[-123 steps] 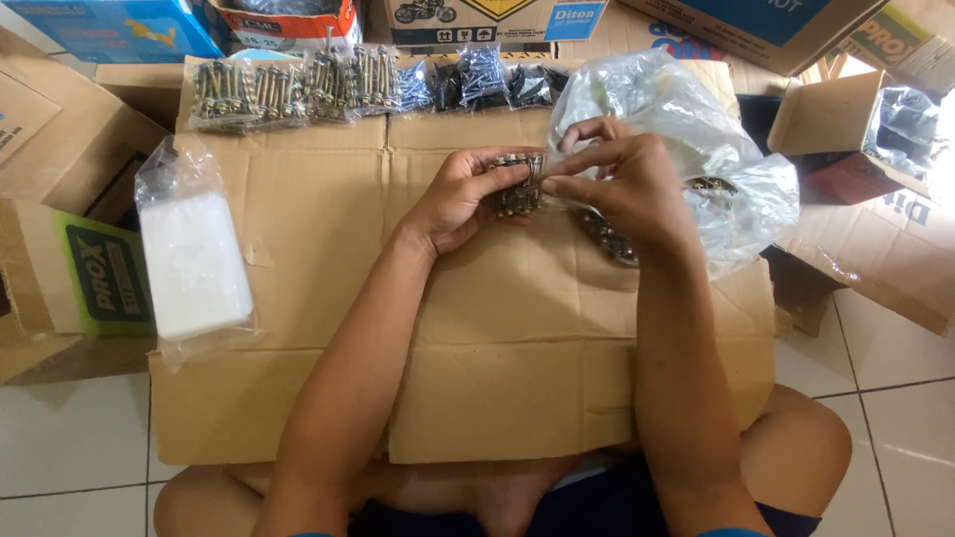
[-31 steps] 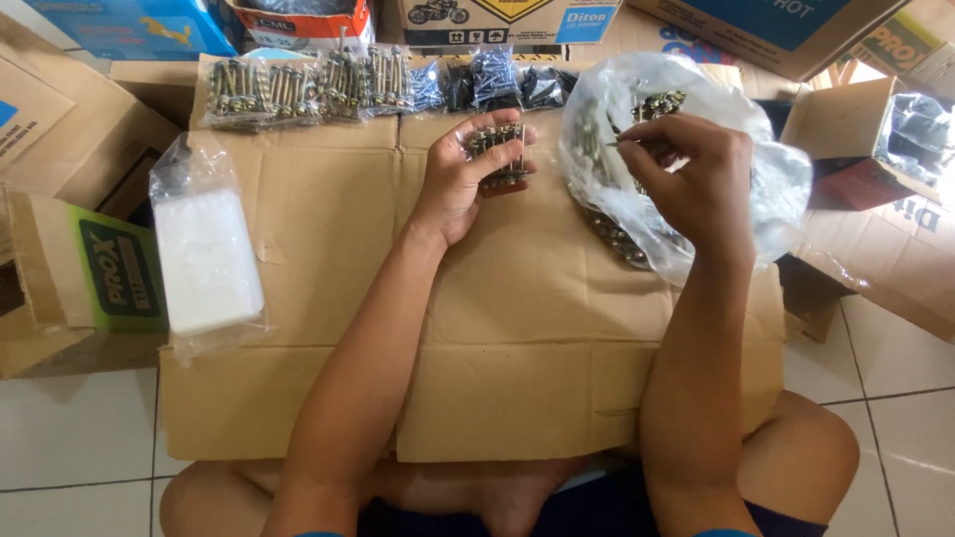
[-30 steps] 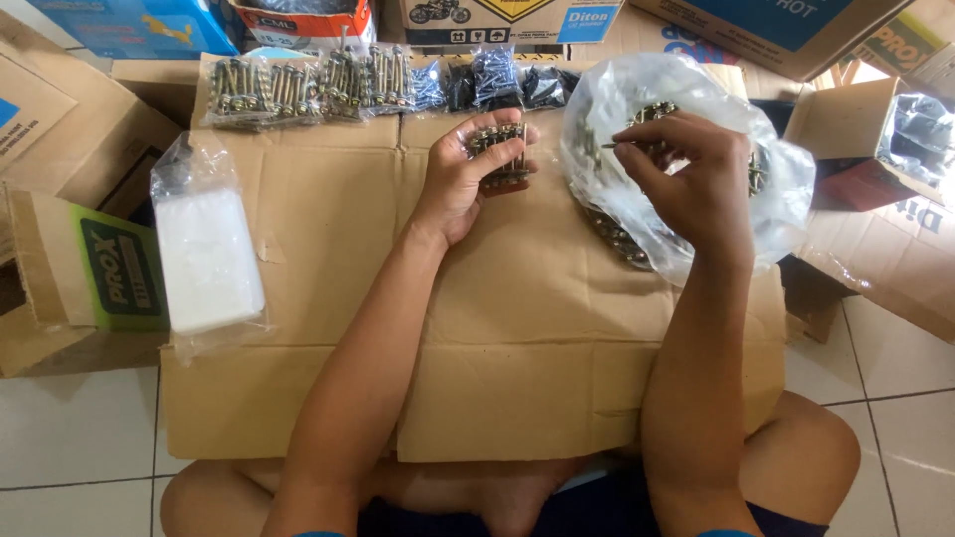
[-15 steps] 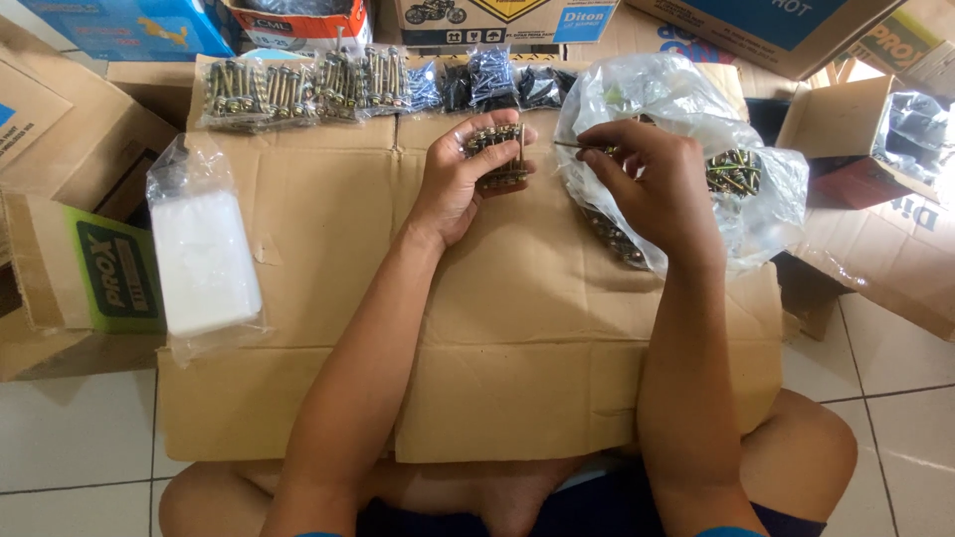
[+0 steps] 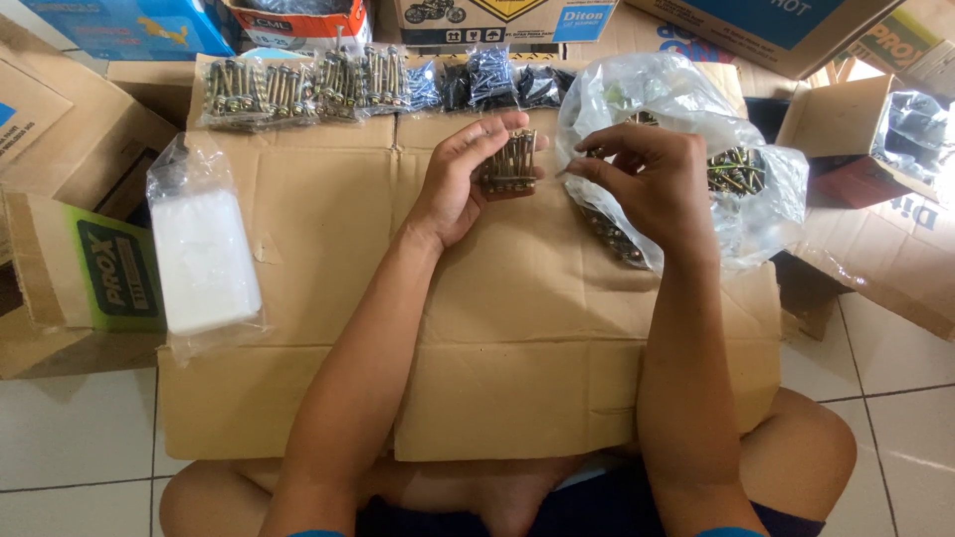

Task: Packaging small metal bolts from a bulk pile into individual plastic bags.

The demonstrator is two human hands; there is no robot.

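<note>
My left hand (image 5: 466, 179) lies palm up over the flattened cardboard sheet (image 5: 328, 259) and holds a row of brass-coloured screws (image 5: 510, 161) against its fingers. My right hand (image 5: 647, 179) hovers just right of that bunch, thumb and forefinger pinched on a single screw whose tip points at the row. Behind and under the right hand sits a large clear plastic bag of loose screws (image 5: 741, 174), partly hidden by the hand.
Small packets of sorted screws (image 5: 298, 85) and dark screws (image 5: 492, 80) line the sheet's far edge. A clear bag with a white stack (image 5: 202, 254) lies at left. Cardboard boxes (image 5: 80, 199) ring the sheet; an open box (image 5: 875, 139) stands at right. White floor tiles lie below.
My right hand came out of the clear bag with a screw and moved left toward the bunch in my left hand. The left hand barely shifted.
</note>
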